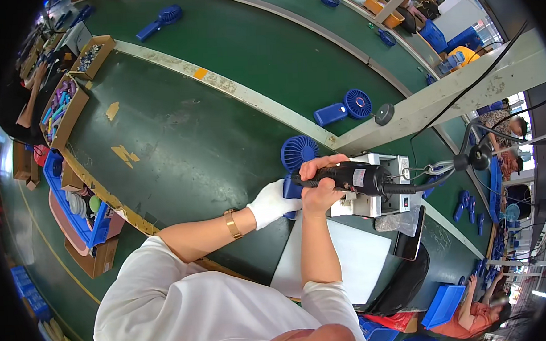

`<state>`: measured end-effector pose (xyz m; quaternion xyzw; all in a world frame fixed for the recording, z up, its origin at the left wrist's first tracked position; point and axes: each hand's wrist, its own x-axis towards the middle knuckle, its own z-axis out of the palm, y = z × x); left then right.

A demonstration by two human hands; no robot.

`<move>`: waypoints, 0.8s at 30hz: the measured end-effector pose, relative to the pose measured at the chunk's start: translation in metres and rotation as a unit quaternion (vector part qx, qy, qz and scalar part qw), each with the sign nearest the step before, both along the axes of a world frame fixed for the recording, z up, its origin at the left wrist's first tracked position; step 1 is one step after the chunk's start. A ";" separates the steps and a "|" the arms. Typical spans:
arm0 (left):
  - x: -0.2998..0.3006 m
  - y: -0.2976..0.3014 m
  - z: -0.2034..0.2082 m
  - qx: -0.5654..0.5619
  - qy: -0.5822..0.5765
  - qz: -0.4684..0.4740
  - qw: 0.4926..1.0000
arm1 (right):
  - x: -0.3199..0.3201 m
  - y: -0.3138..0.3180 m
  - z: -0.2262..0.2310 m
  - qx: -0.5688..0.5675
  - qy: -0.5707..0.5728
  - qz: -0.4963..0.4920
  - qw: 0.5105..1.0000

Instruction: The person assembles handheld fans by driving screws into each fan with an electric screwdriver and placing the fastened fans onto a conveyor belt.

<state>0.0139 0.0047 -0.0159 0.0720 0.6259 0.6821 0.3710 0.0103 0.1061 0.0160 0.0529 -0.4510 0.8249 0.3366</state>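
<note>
My left hand [270, 204], in a white glove, grips the handle of a blue handheld fan [299, 153] on the green bench. The fan's round grille points away from me. My bare right hand [321, 191] is closed around a black electric screwdriver [358, 177], whose cord runs off to the right. The tool's front end is over the fan's handle; whether its tip touches is hidden by my fingers. Just beyond the tool stands a small white machine [394, 164]. A white sheet [346, 262] lies under my right forearm.
A dark phone [410, 234] and a black bag [405, 281] lie to the right. Past the bench rail [238, 89], a green conveyor carries blue fans [344, 109]. A pale post [454, 93] rises at right. Boxes of parts [66, 113] line the left. Other people work at both sides.
</note>
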 end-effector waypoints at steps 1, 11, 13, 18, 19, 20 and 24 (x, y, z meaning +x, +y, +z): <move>0.001 0.000 -0.002 0.016 -0.027 -0.003 0.999 | 0.000 0.000 0.001 -0.005 -0.003 -0.001 1.000; -0.070 -0.002 0.032 -0.085 0.158 0.019 0.984 | 0.028 0.041 0.062 0.173 -0.009 -0.226 0.959; -0.123 0.002 0.025 -0.150 0.335 0.076 0.927 | 0.026 0.044 0.054 0.180 -0.029 -0.212 0.960; -0.278 -0.043 0.014 -0.345 0.454 0.223 0.790 | 0.027 0.038 0.048 0.187 -0.089 -0.184 0.961; -0.312 -0.065 0.003 -0.389 0.495 0.277 0.726 | 0.027 0.038 0.047 0.186 -0.082 -0.190 0.960; -0.335 -0.085 0.010 -0.432 0.488 0.292 0.700 | 0.027 0.039 0.045 0.178 -0.081 -0.201 0.960; -0.405 -0.170 0.015 -0.609 0.397 0.337 0.598 | 0.023 0.040 0.048 0.198 -0.077 -0.226 0.951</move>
